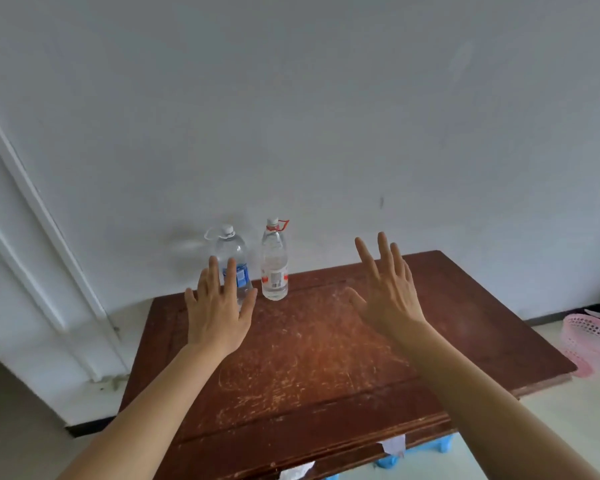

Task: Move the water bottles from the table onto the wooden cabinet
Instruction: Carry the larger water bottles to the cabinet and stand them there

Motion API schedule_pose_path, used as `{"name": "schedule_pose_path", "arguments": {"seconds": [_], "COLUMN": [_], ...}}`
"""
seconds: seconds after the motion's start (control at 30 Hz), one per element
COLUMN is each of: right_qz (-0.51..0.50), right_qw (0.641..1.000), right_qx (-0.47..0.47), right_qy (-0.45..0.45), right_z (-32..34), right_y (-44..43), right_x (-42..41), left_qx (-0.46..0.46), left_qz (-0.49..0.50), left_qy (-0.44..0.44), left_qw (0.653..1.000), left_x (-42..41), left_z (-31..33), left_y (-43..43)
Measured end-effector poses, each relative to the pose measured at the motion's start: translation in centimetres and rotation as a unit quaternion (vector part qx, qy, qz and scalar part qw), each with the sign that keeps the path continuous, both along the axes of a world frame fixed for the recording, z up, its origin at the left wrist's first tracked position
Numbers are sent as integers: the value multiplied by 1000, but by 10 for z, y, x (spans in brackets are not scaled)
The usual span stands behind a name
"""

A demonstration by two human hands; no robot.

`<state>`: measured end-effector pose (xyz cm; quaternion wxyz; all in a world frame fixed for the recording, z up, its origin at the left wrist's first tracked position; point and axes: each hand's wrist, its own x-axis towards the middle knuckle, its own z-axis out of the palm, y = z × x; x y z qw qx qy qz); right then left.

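Two clear water bottles stand upright at the far left of a worn brown wooden top (326,358), close to the wall. The blue-label bottle (234,251) has a white cap and handle; my left hand (217,311) is spread open in front of it and hides its lower part. Whether the hand touches it I cannot tell. The red-label bottle (274,263) with a red handle stands just to its right, untouched. My right hand (387,289) hovers open over the wood, well right of both bottles, fingers apart and holding nothing.
A white wall runs behind the wooden top, with a white door frame (42,237) at left. A pink mesh basket (591,337) lies on the floor at right. Blue plastic pieces (413,452) show under the near edge.
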<state>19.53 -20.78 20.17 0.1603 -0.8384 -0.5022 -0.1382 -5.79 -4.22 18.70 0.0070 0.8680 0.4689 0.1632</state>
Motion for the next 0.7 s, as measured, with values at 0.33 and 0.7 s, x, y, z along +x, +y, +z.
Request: {"name": "schedule_pose_path", "arguments": {"seconds": [0.33,0.7], "right_qz": [81,277], "right_qw": [989,934], "right_qx": [-59,-135], "right_qy": [106,179], "right_z": [-28,-35], "right_y": [177,368], "right_x": [83,103], "left_qx": [-60,-49], "left_qz": [28,147], "left_qy": [13,64], "left_qw": [998,986], "left_x": [75,109], "left_z": [-58,-63], "left_y": [96,161]}}
